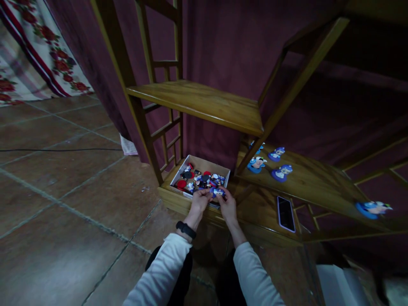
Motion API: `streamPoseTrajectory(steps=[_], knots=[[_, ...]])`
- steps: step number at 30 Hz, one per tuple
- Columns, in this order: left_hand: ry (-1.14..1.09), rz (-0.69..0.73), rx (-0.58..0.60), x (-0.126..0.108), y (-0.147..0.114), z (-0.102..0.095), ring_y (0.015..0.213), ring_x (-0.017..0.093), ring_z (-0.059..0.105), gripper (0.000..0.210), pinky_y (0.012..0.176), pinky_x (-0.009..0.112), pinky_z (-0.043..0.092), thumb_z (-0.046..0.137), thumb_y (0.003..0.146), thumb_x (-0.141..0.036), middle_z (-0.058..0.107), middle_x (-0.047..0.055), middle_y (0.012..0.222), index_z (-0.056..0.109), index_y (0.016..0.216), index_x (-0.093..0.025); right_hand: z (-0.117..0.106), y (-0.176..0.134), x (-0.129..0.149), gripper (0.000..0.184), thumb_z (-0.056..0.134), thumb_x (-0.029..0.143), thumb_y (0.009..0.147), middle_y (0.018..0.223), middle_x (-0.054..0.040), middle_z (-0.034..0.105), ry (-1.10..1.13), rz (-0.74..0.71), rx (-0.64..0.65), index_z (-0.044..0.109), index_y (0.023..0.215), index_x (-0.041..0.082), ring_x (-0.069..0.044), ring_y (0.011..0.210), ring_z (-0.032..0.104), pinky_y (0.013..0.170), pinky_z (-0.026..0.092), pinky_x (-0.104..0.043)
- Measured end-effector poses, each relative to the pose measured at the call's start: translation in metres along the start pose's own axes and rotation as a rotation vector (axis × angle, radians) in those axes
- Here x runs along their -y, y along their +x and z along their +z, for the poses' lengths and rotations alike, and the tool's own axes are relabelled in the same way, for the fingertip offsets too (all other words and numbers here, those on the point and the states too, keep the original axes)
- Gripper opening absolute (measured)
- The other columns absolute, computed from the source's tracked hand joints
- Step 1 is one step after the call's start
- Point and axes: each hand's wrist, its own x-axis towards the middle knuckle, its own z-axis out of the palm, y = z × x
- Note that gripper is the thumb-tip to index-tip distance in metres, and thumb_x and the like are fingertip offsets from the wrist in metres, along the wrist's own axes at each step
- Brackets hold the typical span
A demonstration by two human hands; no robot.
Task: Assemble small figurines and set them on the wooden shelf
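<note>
Head camera looks down past two pale sleeves to the hands, which meet at the near edge of a shallow cardboard box [204, 163] on the lowest wooden shelf [178, 202]. The right hand [227, 206] is closed around a small blue cartoon figure [218, 192], pinching it by its edges; the left hand [200, 199], with a black band at the wrist, has its fingers curled at the same spot, though whether it grips the piece too I cannot tell. It looks flat, light and slightly rubbery, so a fingertip pinch at the rim should do; nothing seems fragile. More such pieces fill the box. Just right of it lies a phone [285, 213], face up. Farther off, matching blue figures [281, 172] lie spread on the slanted shelf board beyond.
</note>
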Motion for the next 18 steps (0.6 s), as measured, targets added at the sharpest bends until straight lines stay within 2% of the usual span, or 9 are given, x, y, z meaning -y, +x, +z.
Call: streamPoseTrajectory(steps=[11,18], knots=[[0.034,-0.011,0.021,0.004,0.002,0.001,0.051,0.009,0.050,0.007,0.054,0.021,0.040,0.069,0.056,-0.014,0.062,0.002,0.055,0.071,0.063,-0.011,-0.015,-0.002,0.003,0.028,0.053,0.029,0.078,0.104,-0.0065,0.062,-0.127,-0.109,0.106,0.061,0.104,0.022,-0.020,0.095,0.057,0.085,0.042,-0.032],[0.159,0.083,0.092,0.002,-0.001,0.000,0.047,0.008,0.044,0.007,0.048,0.020,0.034,0.067,0.057,-0.016,0.059,0.000,0.050,0.071,0.061,-0.012,-0.012,-0.001,-0.012,0.029,0.054,0.032,0.075,0.095,-0.0040,0.066,-0.132,-0.007,0.120,0.061,0.102,0.023,-0.020,0.085,0.060,0.076,0.046,-0.030]])
